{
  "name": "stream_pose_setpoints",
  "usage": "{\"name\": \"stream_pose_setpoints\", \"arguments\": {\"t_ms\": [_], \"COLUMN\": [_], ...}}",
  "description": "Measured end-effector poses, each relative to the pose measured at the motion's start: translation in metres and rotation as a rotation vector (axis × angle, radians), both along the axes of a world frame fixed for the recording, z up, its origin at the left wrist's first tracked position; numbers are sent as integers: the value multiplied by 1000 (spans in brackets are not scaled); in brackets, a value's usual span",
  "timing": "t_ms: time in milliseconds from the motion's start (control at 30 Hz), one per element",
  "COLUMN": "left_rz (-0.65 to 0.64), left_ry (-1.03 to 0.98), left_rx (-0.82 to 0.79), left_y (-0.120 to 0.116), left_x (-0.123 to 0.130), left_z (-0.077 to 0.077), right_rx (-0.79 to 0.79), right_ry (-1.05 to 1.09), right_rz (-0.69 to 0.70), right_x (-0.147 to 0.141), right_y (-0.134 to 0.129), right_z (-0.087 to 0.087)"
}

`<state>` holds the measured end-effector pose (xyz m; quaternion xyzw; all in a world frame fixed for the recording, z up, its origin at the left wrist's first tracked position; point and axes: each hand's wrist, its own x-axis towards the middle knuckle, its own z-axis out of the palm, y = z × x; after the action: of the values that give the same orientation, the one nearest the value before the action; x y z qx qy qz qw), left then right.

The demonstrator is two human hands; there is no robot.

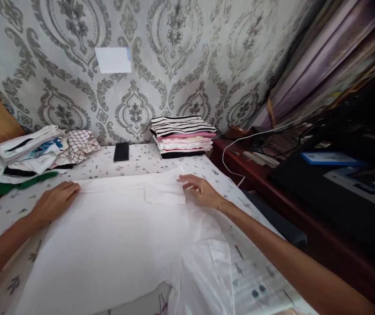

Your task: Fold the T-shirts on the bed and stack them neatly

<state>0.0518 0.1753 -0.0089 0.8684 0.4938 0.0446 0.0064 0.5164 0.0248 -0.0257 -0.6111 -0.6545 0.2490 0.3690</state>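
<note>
A white shirt (108, 245) lies spread over the patterned sheet, its far side folded in a straight edge. One sleeve (165, 193) is folded back flat on top of it, and the other sleeve (203, 271) hangs toward me at the lower right. At the far left corner, my left hand (58, 199) is closed on the shirt's edge, fingers together. My right hand (200, 190) is at the far right part of the shirt, beside the folded sleeve, with fingers curled and the cloth at its fingertips. Its lower fingers are partly hidden.
Folded clothes stand in a stack (183, 138) against the wall. A looser clothes pile (33, 153) lies at the far left, and a black phone (121, 152) between them. At right, a dark red desk (253, 168) holds a white cable (225, 153) and other items.
</note>
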Motion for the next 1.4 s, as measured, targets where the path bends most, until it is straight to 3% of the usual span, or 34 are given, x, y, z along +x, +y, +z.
{"name": "stream_pose_setpoints", "arguments": {"t_ms": [133, 200, 400, 633, 867, 1067, 1200, 1300, 1400], "left_rz": [28, 30, 12, -43, -76, -101, -54, 7, 42], "left_ry": [14, 22, 92, 97, -10, 34, -38, -120, -142], "left_rx": [34, 66, 113, 85, 155, -40, -135, -67, 73], "left_y": [4, 7, 9, 10, 13, 7, 13, 22, 35], "left_x": [-4, -6, -12, -19, -21, -26, -25, -15, -8], "left_z": [-6, -9, -8, -6, 5, -1, 4, 5, -9], "right_rx": [-209, -278, -320, -266, -255, -275, -294, -303, -307], "right_ry": [21, -19, -102, -65, -9, -18, -43, -87, -166], "right_rz": [-413, -477, -495, -557, -581, -557, -551, -557, -564], "right_x": [11, 15, 20, 27, 36, 40, 39, 36, 33], "right_y": [42, 65, 103, 110, 120, 127, 127, 125, 123], "right_z": [9, 7, -5, -19, -29, -31, -30, -27, -25]}}
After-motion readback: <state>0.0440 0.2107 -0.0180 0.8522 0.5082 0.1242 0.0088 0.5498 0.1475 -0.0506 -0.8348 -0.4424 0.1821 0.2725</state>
